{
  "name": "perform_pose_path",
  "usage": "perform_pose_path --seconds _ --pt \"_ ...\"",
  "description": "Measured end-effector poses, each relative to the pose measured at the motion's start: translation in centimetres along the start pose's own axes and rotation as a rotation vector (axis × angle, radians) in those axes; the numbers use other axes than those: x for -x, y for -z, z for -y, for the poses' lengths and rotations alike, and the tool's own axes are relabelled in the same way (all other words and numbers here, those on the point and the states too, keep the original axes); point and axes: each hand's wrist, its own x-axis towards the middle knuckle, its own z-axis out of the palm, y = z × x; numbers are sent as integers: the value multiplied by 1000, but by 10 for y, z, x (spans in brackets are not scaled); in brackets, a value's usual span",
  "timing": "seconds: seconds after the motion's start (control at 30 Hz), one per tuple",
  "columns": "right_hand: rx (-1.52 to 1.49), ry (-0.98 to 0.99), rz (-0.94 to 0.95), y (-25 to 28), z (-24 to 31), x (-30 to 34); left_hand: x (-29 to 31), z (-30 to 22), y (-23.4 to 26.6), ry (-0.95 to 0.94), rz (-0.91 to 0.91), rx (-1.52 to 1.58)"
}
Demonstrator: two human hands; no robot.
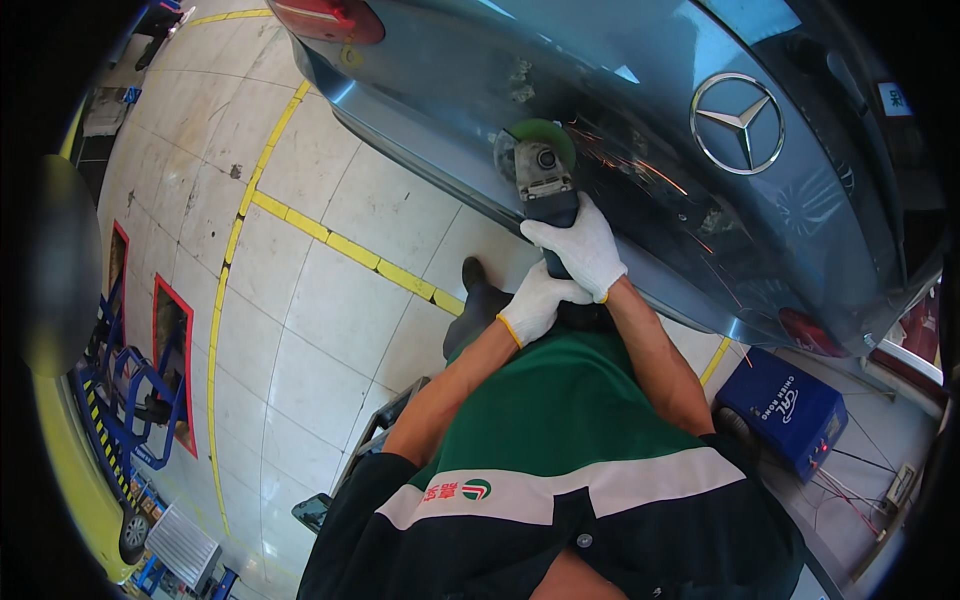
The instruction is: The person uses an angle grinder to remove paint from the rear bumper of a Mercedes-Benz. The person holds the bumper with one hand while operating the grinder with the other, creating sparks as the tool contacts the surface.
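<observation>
My right hand (585, 250), in a white knit glove with a yellow cuff, wraps round the dark body of an angle grinder (544, 180). Below it, my left hand (541, 303), gloved the same way, closes on the rear end of the tool. Much of the grinder's grip is hidden under the gloves. Its green disc (545, 132) meets the dented, scuffed rear panel of a grey-blue car (440, 90). Orange sparks (640, 168) stream from the disc to the right across the metal.
A round chrome emblem (738, 123) and red tail lights (335, 18) are on the car. To the right, a blue machine box (782, 410) with cables stands on the floor. Yellow lines (320, 232) cross the pale tiles; a blue lift frame (145, 400) and a yellow-green car (62, 470) are left.
</observation>
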Motion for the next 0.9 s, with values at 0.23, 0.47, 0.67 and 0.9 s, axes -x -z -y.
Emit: perform_pose_path --seconds 0.23,0.47,0.67,0.9 --pt "-5 -17 -12 -2 4 1 0 1 3 7 14 24" --pt "1 -27 -25 -2 0 0 0 -1 2 8 17 12" --pt "6 -57 -11 -2 6 2 0 1 4 -8 15 33" --pt "0 -73 -13 -1 9 4 0 0 3 1 17 19"
